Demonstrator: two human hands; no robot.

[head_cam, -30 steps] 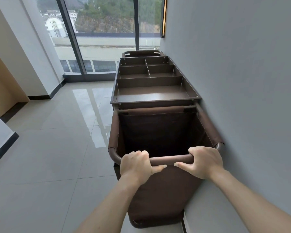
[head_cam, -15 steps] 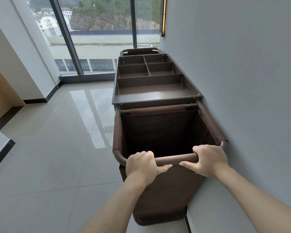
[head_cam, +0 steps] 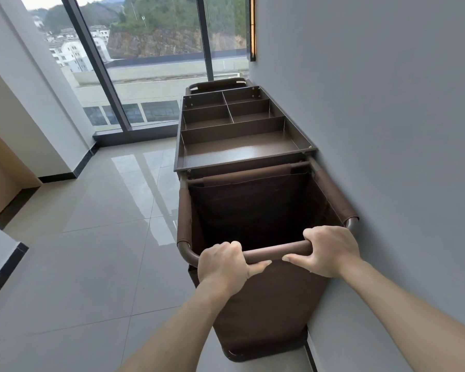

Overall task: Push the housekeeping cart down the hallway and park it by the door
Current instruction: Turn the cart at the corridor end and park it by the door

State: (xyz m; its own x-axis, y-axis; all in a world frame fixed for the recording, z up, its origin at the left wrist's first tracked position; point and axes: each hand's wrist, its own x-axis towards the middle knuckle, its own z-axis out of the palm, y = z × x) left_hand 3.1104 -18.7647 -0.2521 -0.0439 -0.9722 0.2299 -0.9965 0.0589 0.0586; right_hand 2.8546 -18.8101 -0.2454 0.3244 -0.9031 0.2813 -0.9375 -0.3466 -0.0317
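A brown housekeeping cart (head_cam: 242, 149) stands lengthwise along the grey wall on my right, its right side close against it. Its top tray is split into several empty compartments. An open brown laundry bag (head_cam: 253, 210) hangs at the near end. My left hand (head_cam: 223, 264) and my right hand (head_cam: 330, 251) both grip the near handle bar (head_cam: 277, 251), thumbs underneath. No door is in view near the cart.
A floor-to-ceiling window (head_cam: 156, 63) closes the hallway just beyond the cart. Glossy grey floor tiles (head_cam: 91, 237) spread to the left. White wall corners with black skirting (head_cam: 57, 178) and a wood-coloured panel (head_cam: 0, 178) stand at the left.
The cart and I have moved a little forward along the right wall, towards the window. Both hands keep the same grip on the handle bar.
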